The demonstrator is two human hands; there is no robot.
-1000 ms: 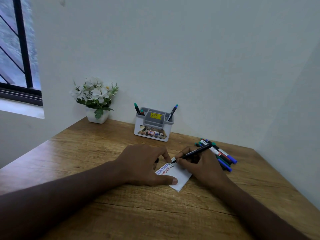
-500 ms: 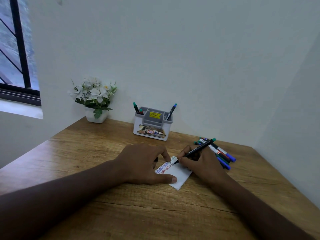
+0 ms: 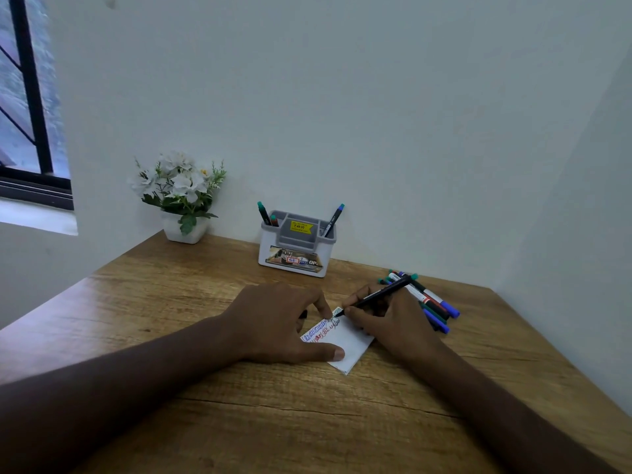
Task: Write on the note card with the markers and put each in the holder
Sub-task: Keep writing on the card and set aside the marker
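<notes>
A white note card [image 3: 352,350] lies on the wooden desk [image 3: 239,422], with blue, red and green scribbled lines on its upper left part. My left hand [image 3: 280,319] rests on the card's left side, thumb stretched along its lower edge, with a small dark cap-like thing under the fingers. My right hand [image 3: 393,323] grips a black marker [image 3: 379,294] whose tip touches the card's top corner. A grey and white holder [image 3: 294,248] stands at the wall with three markers in it. Several loose markers [image 3: 431,302] lie behind my right hand.
A white pot of white flowers [image 3: 181,196] stands at the desk's back left corner. White walls close the desk at the back and on the right. A barred window [image 3: 27,97] is at the far left.
The marker tip has crept up and right along the card to its top corner, adding to the writing. My left hand has stayed on the card.
</notes>
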